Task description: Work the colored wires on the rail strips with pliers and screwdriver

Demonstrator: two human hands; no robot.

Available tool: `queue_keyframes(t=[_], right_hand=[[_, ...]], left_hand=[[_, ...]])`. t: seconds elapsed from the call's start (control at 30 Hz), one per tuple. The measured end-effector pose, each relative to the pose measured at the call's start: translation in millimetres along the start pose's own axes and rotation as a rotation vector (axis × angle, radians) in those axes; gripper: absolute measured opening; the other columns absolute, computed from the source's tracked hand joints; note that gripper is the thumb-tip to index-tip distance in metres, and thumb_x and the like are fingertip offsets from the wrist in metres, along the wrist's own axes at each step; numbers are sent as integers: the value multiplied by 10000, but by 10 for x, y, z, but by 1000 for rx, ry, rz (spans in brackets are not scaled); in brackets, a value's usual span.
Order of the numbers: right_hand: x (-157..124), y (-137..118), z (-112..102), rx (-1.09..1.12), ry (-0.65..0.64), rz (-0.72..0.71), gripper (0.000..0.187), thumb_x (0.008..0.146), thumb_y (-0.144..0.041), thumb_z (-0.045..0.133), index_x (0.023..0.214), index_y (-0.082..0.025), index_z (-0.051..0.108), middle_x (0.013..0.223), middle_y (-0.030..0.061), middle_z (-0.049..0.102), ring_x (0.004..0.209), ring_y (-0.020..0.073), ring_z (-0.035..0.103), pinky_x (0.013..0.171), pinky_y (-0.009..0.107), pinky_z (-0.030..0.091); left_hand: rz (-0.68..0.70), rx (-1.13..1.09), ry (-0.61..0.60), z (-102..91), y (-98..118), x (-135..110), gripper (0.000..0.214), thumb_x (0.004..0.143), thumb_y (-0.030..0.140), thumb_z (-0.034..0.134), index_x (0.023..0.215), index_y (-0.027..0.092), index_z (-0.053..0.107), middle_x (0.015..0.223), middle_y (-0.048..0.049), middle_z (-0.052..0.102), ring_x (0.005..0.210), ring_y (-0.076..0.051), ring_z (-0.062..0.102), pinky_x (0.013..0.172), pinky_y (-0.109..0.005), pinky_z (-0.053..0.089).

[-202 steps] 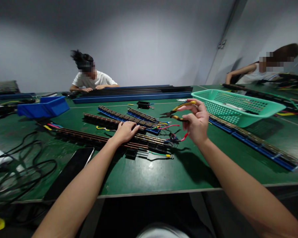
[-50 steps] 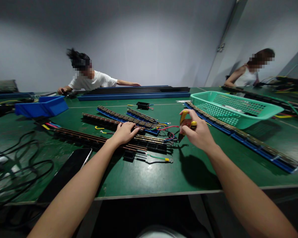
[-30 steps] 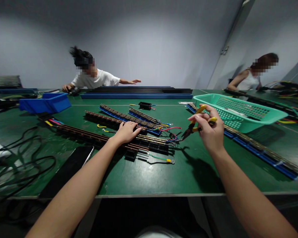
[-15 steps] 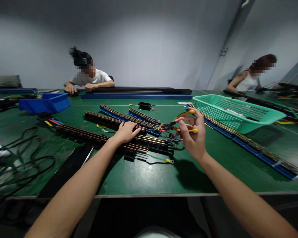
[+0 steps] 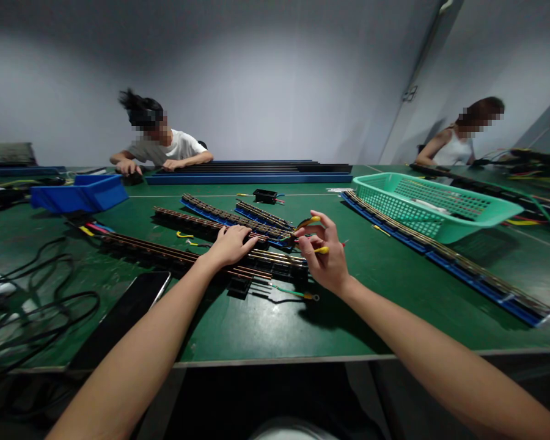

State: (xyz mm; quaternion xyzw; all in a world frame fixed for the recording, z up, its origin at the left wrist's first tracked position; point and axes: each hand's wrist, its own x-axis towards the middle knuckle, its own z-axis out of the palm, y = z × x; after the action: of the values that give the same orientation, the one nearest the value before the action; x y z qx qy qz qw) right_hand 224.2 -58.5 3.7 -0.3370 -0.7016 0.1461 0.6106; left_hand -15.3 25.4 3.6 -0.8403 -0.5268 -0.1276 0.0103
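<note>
Nearest, the left forearm [image 5: 146,336] comes up from the lower left corner, quite straight, across a black phone [image 5: 126,321] that lies on the green counter [image 5: 256,336]. The left hand [image 5: 233,245] rests palm down over the dark rail pieces [image 5: 187,223], fingers a little spread and bent, thumb set apart toward the right. The right forearm [image 5: 421,333] goes from the lower right corner toward the middle, and its wrist is raised above the counter. The right hand [image 5: 326,253] grips yellow-handled pliers [image 5: 308,222], with fingers curled around the handles; the tip points leftward, at the right end of the short blue-based rails [image 5: 261,213]. Whether the tip pinches a wire, I cannot tell. A green wire [image 5: 288,291] lies below this hand. Farther, a green basket [image 5: 476,221] stands to the right, a small black box [image 5: 264,195] in the middle and a blue bin [image 5: 59,199] to the left. Behind long bars [image 5: 247,178], a co-worker in white [image 5: 181,146] leans on both forearms.
</note>
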Motion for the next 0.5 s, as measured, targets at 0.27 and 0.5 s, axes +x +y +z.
queue_keyframes(t=[0.27, 0.5], right_hand=[[1, 4, -4, 54, 50, -37, 528, 965, -331, 556, 1422, -263, 300, 1014, 51, 669, 620, 116, 642, 540, 250, 526], [50, 117, 27, -107, -110, -72, 468, 927, -247, 572, 1350, -259, 371, 991, 40, 681, 646, 116, 645, 611, 250, 516]], left_hand=[[2, -4, 3, 5, 2, 7, 442, 1000, 479, 403, 1263, 192, 612, 1343, -119, 627, 1283, -288, 530, 1115, -522, 314], [1, 3, 4, 9, -2, 2, 423, 991, 474, 411, 1243, 205, 620, 1316, -107, 640, 1257, -285, 546, 1115, -510, 315]])
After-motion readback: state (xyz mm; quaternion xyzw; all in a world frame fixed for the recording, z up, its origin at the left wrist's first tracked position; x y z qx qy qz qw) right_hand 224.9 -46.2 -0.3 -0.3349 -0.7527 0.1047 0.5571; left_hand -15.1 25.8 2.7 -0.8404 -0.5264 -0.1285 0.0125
